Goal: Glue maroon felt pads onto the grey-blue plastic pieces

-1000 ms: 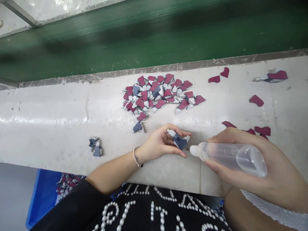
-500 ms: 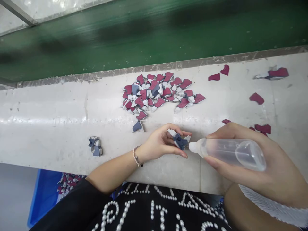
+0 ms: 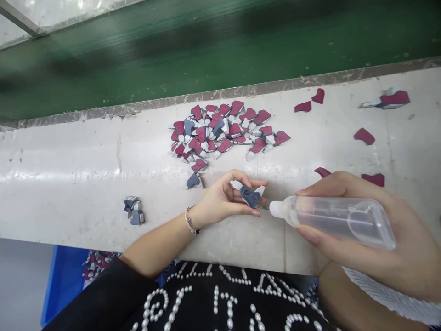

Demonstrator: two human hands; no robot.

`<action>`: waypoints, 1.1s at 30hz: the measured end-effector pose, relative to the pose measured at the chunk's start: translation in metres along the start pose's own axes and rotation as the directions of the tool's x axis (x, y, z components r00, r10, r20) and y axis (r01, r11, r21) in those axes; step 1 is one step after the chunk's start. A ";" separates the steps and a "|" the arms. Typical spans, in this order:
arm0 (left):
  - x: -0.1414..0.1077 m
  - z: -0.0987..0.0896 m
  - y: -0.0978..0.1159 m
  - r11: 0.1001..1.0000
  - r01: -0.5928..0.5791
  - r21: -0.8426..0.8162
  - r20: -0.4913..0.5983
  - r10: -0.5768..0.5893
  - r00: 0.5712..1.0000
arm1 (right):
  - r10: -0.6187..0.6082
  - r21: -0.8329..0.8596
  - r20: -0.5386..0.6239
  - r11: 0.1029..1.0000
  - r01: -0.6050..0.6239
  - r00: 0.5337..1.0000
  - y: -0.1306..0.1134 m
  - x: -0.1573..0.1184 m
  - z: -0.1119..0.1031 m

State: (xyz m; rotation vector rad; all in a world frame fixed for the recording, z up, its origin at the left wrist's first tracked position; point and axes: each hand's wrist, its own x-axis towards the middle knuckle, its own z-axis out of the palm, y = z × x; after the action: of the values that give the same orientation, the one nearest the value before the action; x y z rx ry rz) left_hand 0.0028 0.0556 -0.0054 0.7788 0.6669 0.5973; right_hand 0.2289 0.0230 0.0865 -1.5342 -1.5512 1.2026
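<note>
My left hand (image 3: 229,197) is closed on a small blue-and-white plastic part (image 3: 251,196), held between thumb and fingers with its blue side up. My right hand (image 3: 372,230) grips a clear squeeze bottle (image 3: 330,217) lying nearly level, some clear liquid inside. Its white tip (image 3: 276,209) points left at the part, with a small gap between them. Beyond my left hand lies a heap of red, white and blue parts (image 3: 220,131). One blue part (image 3: 194,180) rests just below that heap.
Blue-grey parts (image 3: 134,211) sit on the white bench (image 3: 69,184) at left. Loose red pieces (image 3: 364,136) and a red-and-white part (image 3: 394,99) lie at right. A green conveyor belt (image 3: 220,50) runs behind. A blue bin (image 3: 64,280) of parts stands lower left.
My left hand has drawn slightly left with the part, whose blue face has turned more upward. The gap to the bottle tip has widened. The whole view has shifted a little.
</note>
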 end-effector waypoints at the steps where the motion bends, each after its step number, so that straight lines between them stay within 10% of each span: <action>1: 0.000 0.000 0.000 1.000 0.001 0.000 0.001 -0.001 1.000 | 0.020 0.013 -0.014 1.000 -0.020 1.000 -0.001 0.000 0.001; 10: 0.001 0.000 0.000 0.997 -0.003 0.082 -0.005 0.003 1.000 | -0.181 -0.058 0.095 0.981 0.187 0.979 0.002 0.009 0.000; 33: 0.001 0.000 -0.004 0.997 -0.050 0.061 0.063 0.047 0.997 | -0.172 -0.098 0.107 0.978 0.182 0.979 0.000 0.008 0.002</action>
State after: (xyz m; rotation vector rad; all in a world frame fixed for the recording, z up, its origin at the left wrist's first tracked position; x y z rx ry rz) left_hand 0.0043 0.0541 -0.0093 0.8701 0.6141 0.5968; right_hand 0.2261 0.0304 0.0843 -1.3868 -1.8020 1.1236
